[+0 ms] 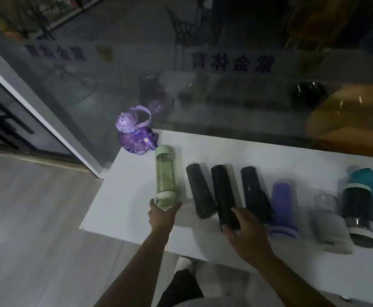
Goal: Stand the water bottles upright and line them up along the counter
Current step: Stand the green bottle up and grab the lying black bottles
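Several bottles lie on their sides on the white counter (123, 196). My left hand (162, 214) grips the near end of a pale green clear bottle (165, 173). My right hand (245, 229) closes around the near end of the middle black bottle (224, 196). Two more black bottles (197, 189) (253, 191) lie on either side of it. Further right lie a blue-purple bottle (284, 207), a grey-sleeved clear bottle (329, 222) and a dark bottle with a steel base (358, 209). A round purple bottle (134, 131) with a strap stands upright at the far left corner.
A glass wall (225, 96) with printed characters runs along the counter's far edge. A teal folded item (371, 185) lies at the right end. The pale wood floor (37, 218) is to the left, and my shoe (184, 263) shows under the counter's near edge.
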